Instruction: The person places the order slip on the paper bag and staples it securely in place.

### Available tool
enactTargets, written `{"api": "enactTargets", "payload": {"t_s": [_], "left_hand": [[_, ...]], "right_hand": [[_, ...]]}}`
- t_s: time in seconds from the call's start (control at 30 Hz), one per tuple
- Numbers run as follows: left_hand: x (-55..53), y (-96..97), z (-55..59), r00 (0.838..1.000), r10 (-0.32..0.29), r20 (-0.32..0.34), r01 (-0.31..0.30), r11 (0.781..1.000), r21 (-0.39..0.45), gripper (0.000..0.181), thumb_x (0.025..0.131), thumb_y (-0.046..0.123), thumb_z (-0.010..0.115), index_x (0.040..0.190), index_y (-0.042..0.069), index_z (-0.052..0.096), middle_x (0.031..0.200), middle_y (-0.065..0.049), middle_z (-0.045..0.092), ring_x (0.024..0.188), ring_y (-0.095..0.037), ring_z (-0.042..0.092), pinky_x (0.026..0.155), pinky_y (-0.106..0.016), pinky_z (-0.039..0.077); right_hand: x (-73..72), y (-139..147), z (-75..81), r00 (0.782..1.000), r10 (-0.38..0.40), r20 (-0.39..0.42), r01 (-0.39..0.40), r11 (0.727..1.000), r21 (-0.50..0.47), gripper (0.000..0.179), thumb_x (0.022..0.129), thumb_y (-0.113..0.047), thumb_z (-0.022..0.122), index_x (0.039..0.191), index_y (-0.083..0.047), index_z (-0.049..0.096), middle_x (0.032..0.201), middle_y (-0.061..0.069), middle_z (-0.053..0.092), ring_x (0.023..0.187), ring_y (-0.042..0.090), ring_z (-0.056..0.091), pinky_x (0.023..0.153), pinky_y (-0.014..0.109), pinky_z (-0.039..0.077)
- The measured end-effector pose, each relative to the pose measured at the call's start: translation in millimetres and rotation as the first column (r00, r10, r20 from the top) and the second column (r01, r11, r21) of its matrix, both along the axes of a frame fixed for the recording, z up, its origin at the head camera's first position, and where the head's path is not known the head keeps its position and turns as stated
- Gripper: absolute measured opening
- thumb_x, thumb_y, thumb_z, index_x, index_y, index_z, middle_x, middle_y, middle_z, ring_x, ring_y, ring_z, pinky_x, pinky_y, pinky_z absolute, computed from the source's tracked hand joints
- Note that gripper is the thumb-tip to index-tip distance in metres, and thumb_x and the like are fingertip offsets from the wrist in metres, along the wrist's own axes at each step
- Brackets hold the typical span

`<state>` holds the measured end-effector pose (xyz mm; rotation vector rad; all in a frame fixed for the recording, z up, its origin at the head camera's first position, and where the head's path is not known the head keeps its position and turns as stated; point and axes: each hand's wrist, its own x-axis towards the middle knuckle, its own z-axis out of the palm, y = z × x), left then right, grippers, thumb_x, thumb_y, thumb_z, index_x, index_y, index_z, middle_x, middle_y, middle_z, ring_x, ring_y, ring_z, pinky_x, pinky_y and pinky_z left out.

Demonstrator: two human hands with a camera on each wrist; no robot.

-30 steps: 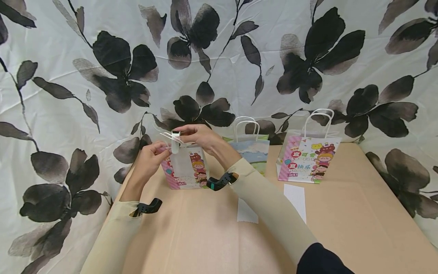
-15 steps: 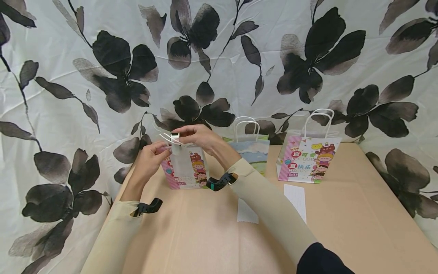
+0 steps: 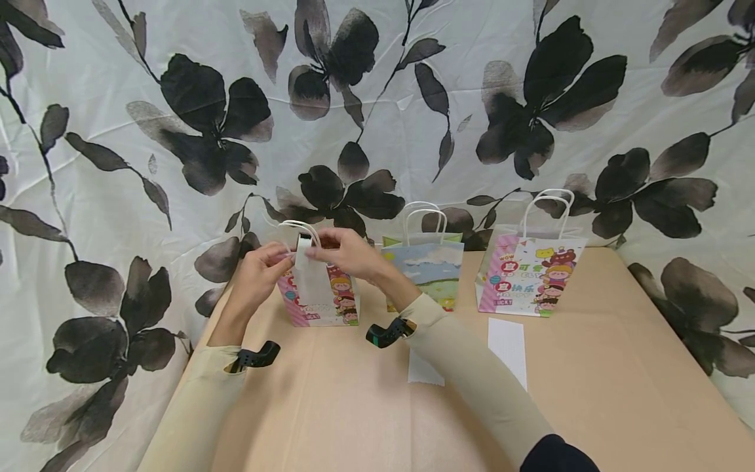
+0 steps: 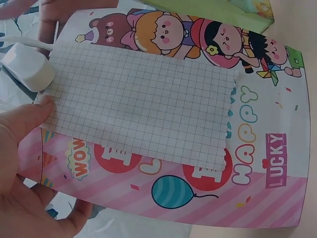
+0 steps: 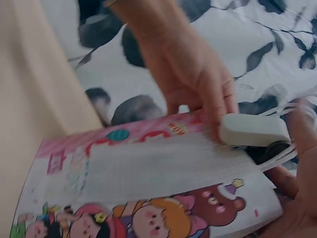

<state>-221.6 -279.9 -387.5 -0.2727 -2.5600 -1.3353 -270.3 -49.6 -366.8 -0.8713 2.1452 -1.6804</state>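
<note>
One small white clip (image 4: 30, 67) sits over the top edge of a sheet of grid paper (image 4: 143, 106), which lies against the front of a cartoon gift bag (image 3: 348, 288); we see that bag upright on the table (image 3: 330, 406). The left hand (image 3: 262, 272) pinches paper and rim beside the clip, thumb in front. The right hand (image 3: 354, 254) has its fingers bent at the rim, near the clip and the handle cords (image 5: 277, 159); we cannot tell whether they grip anything. We judge that the paper could slide or tilt if the clip bites poorly, or if the right fingers knock it. Half a second ago we saw the cords leaning left; now they arch higher, and the right hand sits lower. Beyond, we find a landscape gift bag (image 3: 430, 262) and a second cartoon gift bag (image 3: 527, 275).
</note>
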Motion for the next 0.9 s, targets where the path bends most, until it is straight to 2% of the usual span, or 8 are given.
{"api": "enactTargets", "payload": {"t_s": [0.1,0.2,0.27,0.33,0.4,0.6,0.73,0.9], "left_hand": [[-0.2,-0.9,-0.2,1.0,-0.003,-0.007,0.003,1.0,-0.011,0.022,0.1,0.019,0.066,0.113,0.003,0.074,0.106,-0.007,0.067,0.091,-0.014,0.066,0.075,-0.019,0.053],[0.2,-1.4,-0.3,1.0,-0.007,-0.009,0.007,1.0,-0.017,0.022,0.1,0.02,0.067,0.111,0.003,0.074,0.106,-0.008,0.067,0.091,-0.016,0.064,0.075,-0.02,0.052],[0.5,-1.6,0.0,1.0,-0.009,-0.009,0.009,1.0,-0.018,0.022,0.1,0.02,0.067,0.112,0.003,0.074,0.106,-0.009,0.067,0.091,-0.018,0.064,0.075,-0.02,0.052],[1.3,-1.6,0.5,1.0,-0.012,-0.013,0.011,1.0,-0.019,0.021,0.1,0.02,0.067,0.111,0.004,0.075,0.106,-0.008,0.067,0.092,-0.018,0.064,0.075,-0.02,0.052],[2.0,-1.4,1.2,1.0,-0.015,-0.017,0.015,1.0,-0.022,0.021,0.099,0.02,0.068,0.111,0.004,0.075,0.106,-0.007,0.067,0.092,-0.019,0.065,0.075,-0.02,0.053],[2.2,0.6,2.6,1.0,-0.021,-0.014,0.021,0.999,-0.031,0.024,0.098,0.022,0.069,0.115,0.007,0.075,0.106,-0.007,0.068,0.094,-0.018,0.063,0.076,-0.019,0.052],[2.8,1.3,3.6,1.0,-0.021,0.001,0.021,1.0,-0.022,0.025,0.098,0.021,0.069,0.118,0.007,0.074,0.109,-0.008,0.068,0.094,-0.02,0.063,0.076,-0.02,0.051],[2.1,0.0,2.6,1.0,-0.008,0.026,0.009,0.999,-0.031,0.028,0.099,0.026,0.068,0.119,0.006,0.073,0.112,-0.007,0.068,0.097,-0.022,0.064,0.079,-0.019,0.051]], "right_hand": [[4.4,-6,-6.1,0.981,-0.053,-0.188,0.07,0.994,0.086,0.055,0.083,-0.037,0.085,0.13,-0.015,0.065,0.116,0.0,0.072,0.096,0.011,0.068,0.08,0.028,0.056],[8.4,-12,-10.8,0.927,-0.139,-0.348,0.2,0.969,0.145,0.064,0.075,-0.045,0.089,0.127,-0.015,0.067,0.11,-0.001,0.074,0.087,0.006,0.067,0.071,0.023,0.054],[10.3,-15,-12.8,0.891,-0.175,-0.419,0.261,0.953,0.156,0.064,0.074,-0.047,0.089,0.125,-0.015,0.068,0.106,-0.001,0.074,0.082,0.005,0.066,0.066,0.022,0.052],[10.3,-16,-14.6,0.873,-0.197,-0.447,0.288,0.946,0.146,0.062,0.075,-0.048,0.089,0.123,-0.014,0.068,0.103,-0.002,0.074,0.079,0.005,0.065,0.064,0.021,0.051],[10.0,-15,-15.5,0.882,-0.202,-0.426,0.276,0.954,0.12,0.06,0.076,-0.045,0.089,0.123,-0.014,0.069,0.103,-0.002,0.074,0.08,0.005,0.066,0.064,0.021,0.052],[9.2,-10,-15.9,0.937,-0.194,-0.291,0.221,0.973,0.064,0.059,0.077,-0.036,0.09,0.128,-0.017,0.068,0.111,-0.001,0.072,0.087,0.009,0.067,0.069,0.025,0.056],[8.2,-10,-16.5,0.946,-0.178,-0.272,0.202,0.977,0.062,0.057,0.079,-0.035,0.089,0.128,-0.015,0.068,0.112,0.0,0.072,0.087,0.011,0.068,0.069,0.026,0.056],[6.5,-10,-17.6,0.944,-0.171,-0.281,0.194,0.979,0.057,0.054,0.08,-0.036,0.088,0.126,-0.016,0.069,0.111,-0.001,0.073,0.086,0.01,0.069,0.068,0.026,0.056]]}}
